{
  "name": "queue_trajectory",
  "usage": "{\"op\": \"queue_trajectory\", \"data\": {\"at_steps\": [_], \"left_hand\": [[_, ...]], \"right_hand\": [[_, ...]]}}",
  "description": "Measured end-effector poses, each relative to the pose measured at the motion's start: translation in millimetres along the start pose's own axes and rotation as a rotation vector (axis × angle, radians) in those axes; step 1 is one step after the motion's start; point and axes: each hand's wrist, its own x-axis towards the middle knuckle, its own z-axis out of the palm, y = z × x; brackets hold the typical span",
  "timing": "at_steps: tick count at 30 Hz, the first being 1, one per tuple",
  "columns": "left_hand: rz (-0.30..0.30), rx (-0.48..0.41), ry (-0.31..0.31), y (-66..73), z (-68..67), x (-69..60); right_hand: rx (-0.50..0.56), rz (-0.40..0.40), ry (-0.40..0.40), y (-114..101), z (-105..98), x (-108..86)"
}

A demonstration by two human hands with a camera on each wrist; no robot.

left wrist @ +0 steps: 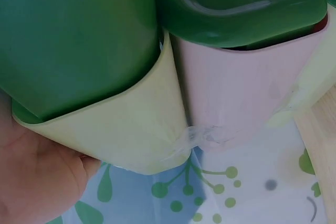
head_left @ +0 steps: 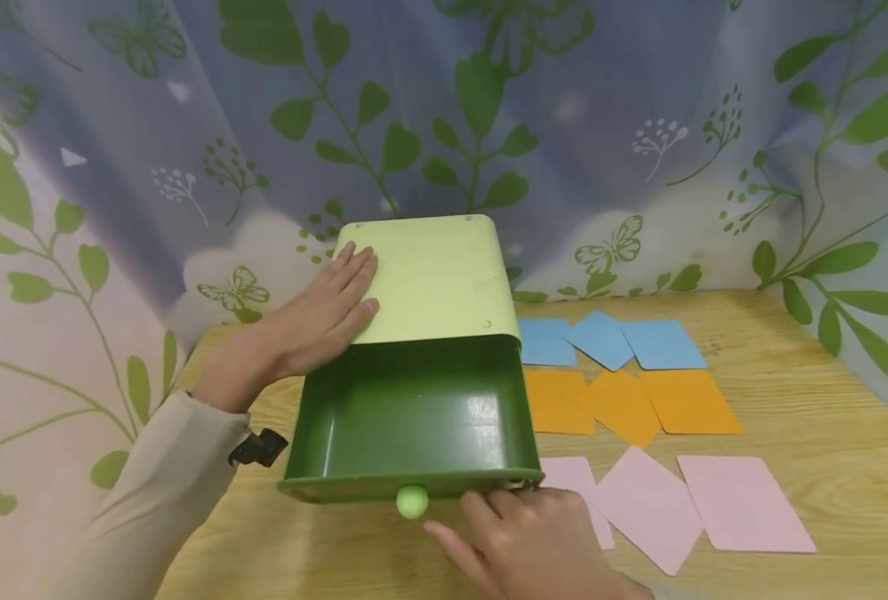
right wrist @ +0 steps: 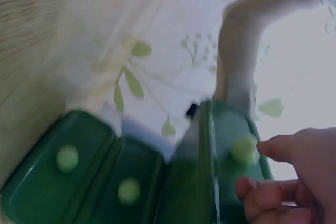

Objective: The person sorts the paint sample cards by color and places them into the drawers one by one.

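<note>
A pale green drawer box [head_left: 428, 283] stands on the wooden table with its dark green drawer [head_left: 421, 425] pulled far out, the drawer's floor bare. My left hand [head_left: 316, 312] rests on the box's top left part, fingers straight. In the left wrist view its palm lies against the pale green side. My right hand [head_left: 537, 542] is at the drawer's front, right of the round light green knob [head_left: 412, 502]. In the right wrist view, the thumb [right wrist: 281, 148] points at the knob, close to or touching it, and the other fingers are bent below it.
Blue cards [head_left: 664, 344], orange cards [head_left: 689, 402] and pink cards [head_left: 747, 504] lie in rows on the table [head_left: 849, 467] to the right. A pink drawer unit [left wrist: 236, 87] adjoins the pale green one. A leaf-patterned curtain [head_left: 601, 167] hangs behind.
</note>
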Motion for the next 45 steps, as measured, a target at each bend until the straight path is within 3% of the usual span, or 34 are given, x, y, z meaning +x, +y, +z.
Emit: {"op": "queue_trajectory", "data": {"at_steps": [5, 7, 9, 11, 16, 18, 21, 30, 37, 40, 45], "left_hand": [[-0.009, 0.001, 0.003, 1.7, -0.6, -0.6], [-0.014, 0.004, 0.01, 2.3, -1.8, -0.9], [-0.017, 0.005, 0.019, 2.6, -3.0, -1.3], [-0.019, 0.002, 0.025, 2.4, -3.8, -1.8], [-0.022, -0.007, 0.019, 2.6, -4.2, -3.7], [-0.021, -0.009, 0.019, 2.6, -3.8, -4.2], [-0.017, -0.007, 0.026, 2.5, -3.2, -4.4], [-0.016, -0.02, 0.052, 0.9, -0.9, -1.6], [-0.014, -0.028, 0.046, 1.0, 3.9, 0.7], [-0.011, -0.022, 0.049, 0.0, 5.2, 1.4], [-0.005, -0.009, 0.058, -1.3, 4.2, 2.2]], "right_hand": [[0.284, 0.087, -0.196, 46, -26, -17.8], [0.436, 0.145, -0.307, 74, -30, -22.5], [0.499, 0.228, -0.411, 107, -27, -27.3], [0.419, 0.354, -0.491, 141, -20, -33.6], [0.118, 0.714, -0.57, 202, 0, -51.1], [0.094, 0.836, -0.598, 217, 5, -55.1], [0.1, 0.954, -0.613, 232, 15, -57.5], [0.119, 1.128, -0.668, 265, 36, -69.9], [0.202, 1.208, -0.812, 283, 46, -93.5], [0.218, 1.208, -0.863, 287, 48, -98.3], [0.18, 1.172, -0.84, 289, 51, -98.3]]}}
